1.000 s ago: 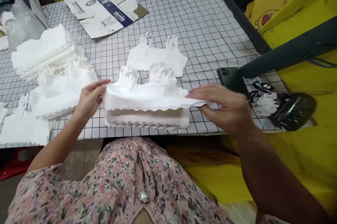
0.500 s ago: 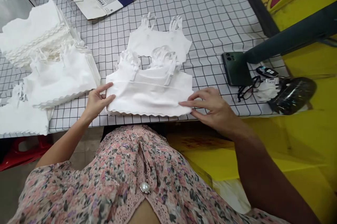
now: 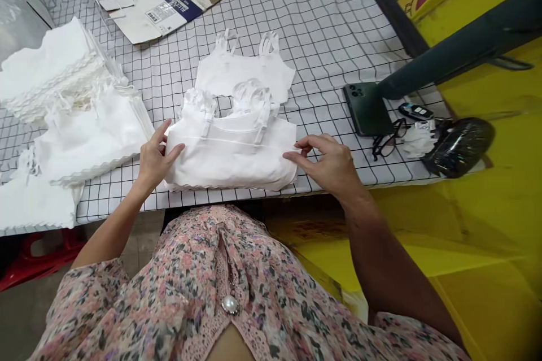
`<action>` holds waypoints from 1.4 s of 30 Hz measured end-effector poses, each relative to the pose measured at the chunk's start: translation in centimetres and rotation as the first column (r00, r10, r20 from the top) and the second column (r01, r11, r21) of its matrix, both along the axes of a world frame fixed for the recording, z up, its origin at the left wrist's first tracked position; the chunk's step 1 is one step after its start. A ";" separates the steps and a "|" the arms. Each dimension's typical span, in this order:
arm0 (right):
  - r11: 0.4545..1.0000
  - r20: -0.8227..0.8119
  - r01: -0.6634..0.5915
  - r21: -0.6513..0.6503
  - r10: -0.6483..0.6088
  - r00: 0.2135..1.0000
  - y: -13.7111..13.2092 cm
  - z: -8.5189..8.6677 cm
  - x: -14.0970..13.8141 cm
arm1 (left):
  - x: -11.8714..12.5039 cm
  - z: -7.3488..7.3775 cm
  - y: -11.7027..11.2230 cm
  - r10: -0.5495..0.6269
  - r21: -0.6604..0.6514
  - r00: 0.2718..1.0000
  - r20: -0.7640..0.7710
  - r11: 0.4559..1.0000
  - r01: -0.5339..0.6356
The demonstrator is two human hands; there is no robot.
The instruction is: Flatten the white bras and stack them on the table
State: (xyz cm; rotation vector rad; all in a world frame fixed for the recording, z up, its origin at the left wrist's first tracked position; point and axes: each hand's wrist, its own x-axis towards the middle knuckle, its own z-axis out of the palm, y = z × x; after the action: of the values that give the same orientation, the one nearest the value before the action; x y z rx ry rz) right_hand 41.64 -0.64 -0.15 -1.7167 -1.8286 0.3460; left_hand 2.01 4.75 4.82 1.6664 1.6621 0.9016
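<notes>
The left hand (image 3: 154, 160) lies open, fingers released, on a soft, light white fabric camisole with a scalloped hem (image 3: 231, 160), which is flat on the white, black-gridded tabletop (image 3: 326, 50). Its side edges appear the best hold. The right hand (image 3: 328, 162) curls at the right edge; whether its fingers pinch cannot be told.

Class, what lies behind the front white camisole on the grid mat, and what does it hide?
Another flat white camisole, straps pointing away, lies behind the front camisole. Its lower edge is covered, so that hem cannot be seen.
</notes>
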 end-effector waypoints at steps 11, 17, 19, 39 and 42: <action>0.999 0.146 0.026 0.044 -0.032 0.989 3.8 1.9 -2.5 | 0.8 -1.6 1.0 -0.018 0.245 0.969 -0.247 0.966 0.081; 0.984 0.255 -0.123 -0.132 0.153 0.955 0.5 -0.5 -5.6 | 2.5 -3.8 -1.2 -0.353 0.092 0.822 -0.448 0.896 0.435; 0.982 0.195 -0.098 -0.161 0.129 0.972 0.1 -1.7 -4.4 | 2.0 -4.5 -1.4 -0.348 0.083 0.822 -0.451 0.901 0.427; 0.895 0.060 0.369 -0.249 -0.366 0.928 26.1 -4.6 2.3 | 8.0 -3.5 27.1 0.008 -0.174 0.992 -0.123 0.984 -0.029; 0.895 0.053 0.385 -0.224 -0.383 0.922 26.3 -5.2 2.8 | 8.4 -4.4 28.0 0.015 -0.187 0.983 -0.180 0.981 -0.049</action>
State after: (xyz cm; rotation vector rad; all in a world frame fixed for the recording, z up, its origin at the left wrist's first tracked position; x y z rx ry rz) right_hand 44.43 25.63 -5.34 -2.1911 -1.4475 0.3963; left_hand 10.39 32.77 0.45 1.6313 1.8366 0.5992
